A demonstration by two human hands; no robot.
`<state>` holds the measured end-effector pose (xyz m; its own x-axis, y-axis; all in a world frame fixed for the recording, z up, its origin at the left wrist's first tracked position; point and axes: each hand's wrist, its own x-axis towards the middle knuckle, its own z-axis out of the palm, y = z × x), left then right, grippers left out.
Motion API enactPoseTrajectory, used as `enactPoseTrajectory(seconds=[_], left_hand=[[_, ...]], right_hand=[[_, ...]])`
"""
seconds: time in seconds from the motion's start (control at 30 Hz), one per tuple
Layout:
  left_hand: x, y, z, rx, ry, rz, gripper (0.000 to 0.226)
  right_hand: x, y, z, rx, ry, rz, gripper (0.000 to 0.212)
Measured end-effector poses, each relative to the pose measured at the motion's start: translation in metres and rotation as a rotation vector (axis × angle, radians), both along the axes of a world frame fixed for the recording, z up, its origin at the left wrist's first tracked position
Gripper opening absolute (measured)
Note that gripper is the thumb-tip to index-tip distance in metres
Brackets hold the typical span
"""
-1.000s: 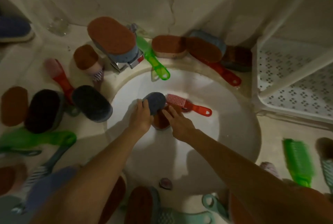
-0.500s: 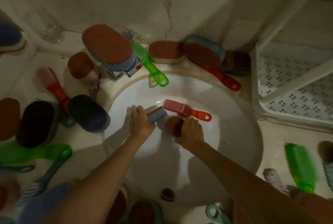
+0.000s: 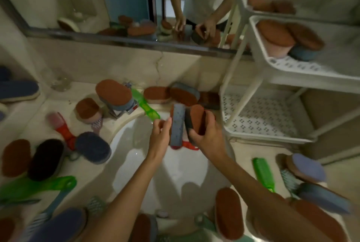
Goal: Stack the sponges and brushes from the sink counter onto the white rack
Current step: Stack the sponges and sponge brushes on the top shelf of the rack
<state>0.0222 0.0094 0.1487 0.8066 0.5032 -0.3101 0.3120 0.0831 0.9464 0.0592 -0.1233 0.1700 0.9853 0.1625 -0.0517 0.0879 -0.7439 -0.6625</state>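
Observation:
My left hand [image 3: 160,136] grips a blue-grey sponge [image 3: 177,123] held on edge above the white sink basin [image 3: 136,163]. Right beside it, my right hand [image 3: 206,134] grips a brown-topped sponge [image 3: 197,119], also upright. The two sponges almost touch. Below them a red brush [image 3: 187,145] lies in the basin, mostly hidden. The white rack [image 3: 276,140] stands to the right; its upper shelf holds several sponges [image 3: 276,37] and its lower shelf shows bare perforated plastic.
Sponges and brushes ring the sink: a green brush [image 3: 145,106] by the tap, dark sponges [image 3: 46,159] at left, a green brush [image 3: 264,173] and blue sponges [image 3: 307,167] at right. A mirror [image 3: 124,4] runs along the back wall.
Both hands have lifted their sponges out of the basin and up toward the rack side. The red brush stays in the sink. The view has tilted up, showing the mirror and the rack's upper shelf.

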Motion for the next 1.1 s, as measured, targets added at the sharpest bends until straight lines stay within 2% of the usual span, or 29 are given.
enactPoseTrajectory(seconds=[0.07,0.17,0.27,0.3,0.4,0.6,0.7,0.8,0.9,1.1], left_hand=[[0.005,-0.009,0.025,-0.145,-0.085,0.006,0.029],[0.014,-0.016,0.067,-0.337,-0.223,-0.058,0.052],[0.022,-0.019,0.112,-0.447,-0.261,-0.148,0.086],[0.024,-0.020,0.126,-0.473,-0.265,-0.167,0.090],[0.029,-0.023,0.161,-0.490,-0.335,-0.227,0.077],[0.051,-0.042,0.223,-0.469,-0.453,-0.186,0.043],[0.069,-0.060,0.243,-0.419,-0.440,-0.165,0.052],[0.089,-0.081,0.258,-0.386,-0.378,-0.193,0.034],[0.112,-0.107,0.270,-0.364,-0.326,-0.258,0.041],[0.157,-0.152,0.272,-0.417,-0.212,-0.344,0.050]], right_hand=[[0.002,-0.009,0.028,0.037,-0.091,-0.014,0.073],[0.006,-0.019,0.068,0.106,-0.233,-0.021,0.066],[0.011,-0.026,0.104,0.121,-0.337,0.013,0.068],[0.012,-0.029,0.115,0.130,-0.366,0.017,0.070],[0.014,-0.032,0.144,0.207,-0.454,0.021,0.069],[0.031,-0.048,0.189,0.328,-0.564,-0.052,0.051],[0.048,-0.067,0.206,0.309,-0.576,-0.121,0.039],[0.071,-0.094,0.217,0.277,-0.563,-0.196,0.035],[0.098,-0.130,0.223,0.238,-0.526,-0.292,0.033],[0.143,-0.192,0.212,0.088,-0.335,-0.392,0.047]])
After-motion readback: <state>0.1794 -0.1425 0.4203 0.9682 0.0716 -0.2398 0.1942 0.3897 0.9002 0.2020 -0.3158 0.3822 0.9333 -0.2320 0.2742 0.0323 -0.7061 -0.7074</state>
